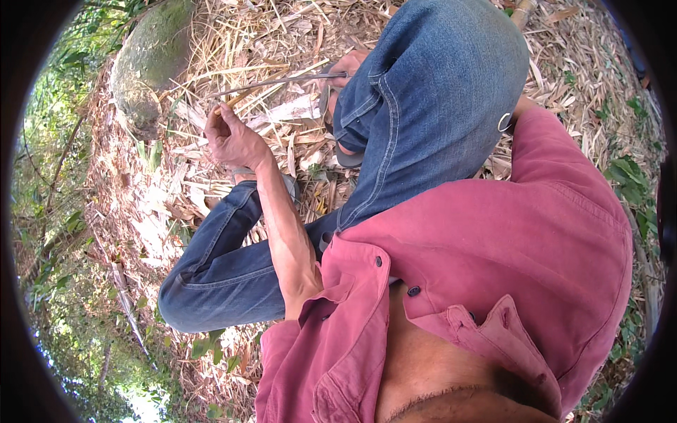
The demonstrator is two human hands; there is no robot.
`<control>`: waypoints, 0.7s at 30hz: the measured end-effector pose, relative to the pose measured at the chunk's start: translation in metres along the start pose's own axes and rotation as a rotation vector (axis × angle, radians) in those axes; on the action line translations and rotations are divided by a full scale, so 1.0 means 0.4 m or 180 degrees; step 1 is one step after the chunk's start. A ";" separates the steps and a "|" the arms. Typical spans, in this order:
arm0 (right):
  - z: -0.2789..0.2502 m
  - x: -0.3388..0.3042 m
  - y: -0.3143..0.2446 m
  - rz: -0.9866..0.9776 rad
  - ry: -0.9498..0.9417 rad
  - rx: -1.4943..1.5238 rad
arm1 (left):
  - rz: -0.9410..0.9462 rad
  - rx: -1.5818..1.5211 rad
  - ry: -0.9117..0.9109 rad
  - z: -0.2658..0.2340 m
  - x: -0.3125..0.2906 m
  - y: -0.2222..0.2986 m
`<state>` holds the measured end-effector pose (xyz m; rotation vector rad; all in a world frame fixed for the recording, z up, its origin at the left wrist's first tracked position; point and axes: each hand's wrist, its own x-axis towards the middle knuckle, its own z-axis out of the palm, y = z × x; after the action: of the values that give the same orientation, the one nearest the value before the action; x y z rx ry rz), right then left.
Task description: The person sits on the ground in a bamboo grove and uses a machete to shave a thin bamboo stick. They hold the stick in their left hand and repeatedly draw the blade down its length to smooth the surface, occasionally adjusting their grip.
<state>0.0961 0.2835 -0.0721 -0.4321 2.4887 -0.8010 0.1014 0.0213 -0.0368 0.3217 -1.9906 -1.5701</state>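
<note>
My left hand (240, 143) is raised over the litter, its thumb and fingers pinched round the end of a thin yellowish strip (243, 97). Partly hidden behind my bent knee, my right hand (349, 67) is closed on a long, thin, dark blade (285, 80). The blade points left from that hand, and its far end passes just above the fingertips of my left hand. Its handle is covered by my hand and the knee. Whether blade and strip touch, I cannot tell.
My legs in blue jeans (430, 92) are bent, with sandalled feet on the ground. A large mossy rock-like lump (151, 63) stands at the far left. Pale dry leaves and straw-like strips (296, 28) cover the ground. Green plants (53, 233) grow along the left.
</note>
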 end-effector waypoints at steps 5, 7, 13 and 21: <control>-0.003 -0.005 -0.006 0.0027 0.0018 -0.0025 | -0.0024 0.0085 0.0012 0.005 0.003 0.002; 0.001 -0.010 -0.016 -0.0012 0.0002 0.0001 | -0.0075 0.0091 0.0057 -0.007 -0.006 0.000; -0.002 -0.014 -0.010 0.0046 -0.0027 -0.0042 | -0.0037 0.0019 0.0199 0.002 0.001 -0.016; -0.011 -0.012 0.011 0.0114 -0.0078 -0.0058 | -0.0140 0.0218 0.0161 -0.010 0.011 -0.003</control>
<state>0.0971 0.2910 -0.0702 -0.4003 2.4758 -0.7553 0.1000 0.0156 -0.0360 0.4308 -2.0140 -1.5078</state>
